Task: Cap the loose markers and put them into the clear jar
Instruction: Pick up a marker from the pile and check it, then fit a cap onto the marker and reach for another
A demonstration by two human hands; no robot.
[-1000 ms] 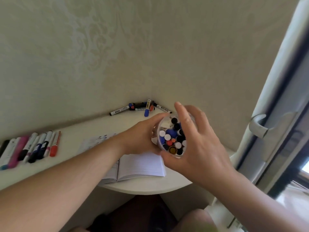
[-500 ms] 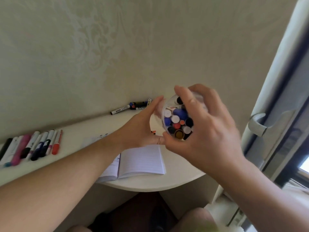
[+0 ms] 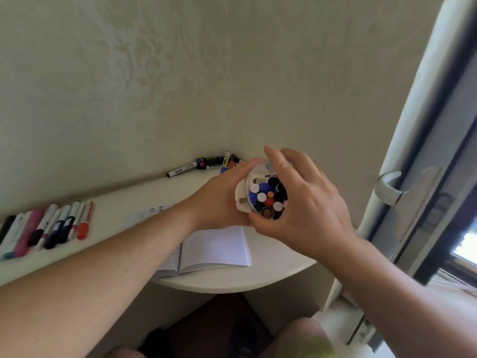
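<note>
Head view: both hands hold the clear jar (image 3: 263,196) above the table (image 3: 232,281), left hand (image 3: 219,200) cupping it at 9 o'clock, right hand (image 3: 307,202) wrapping it at 3 o'clock. Capped markers (image 3: 268,198) fill it. A marker row (image 3: 46,228) lies at 9 o'clock, more markers (image 3: 204,165) at 12 o'clock, an open notebook (image 3: 214,250) at 6 o'clock.

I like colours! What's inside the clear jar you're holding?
Marker ends fill the clear round plastic jar: white, blue, black, red and one orange. Both hands cover its sides, so the markers' bodies are hidden.
</note>
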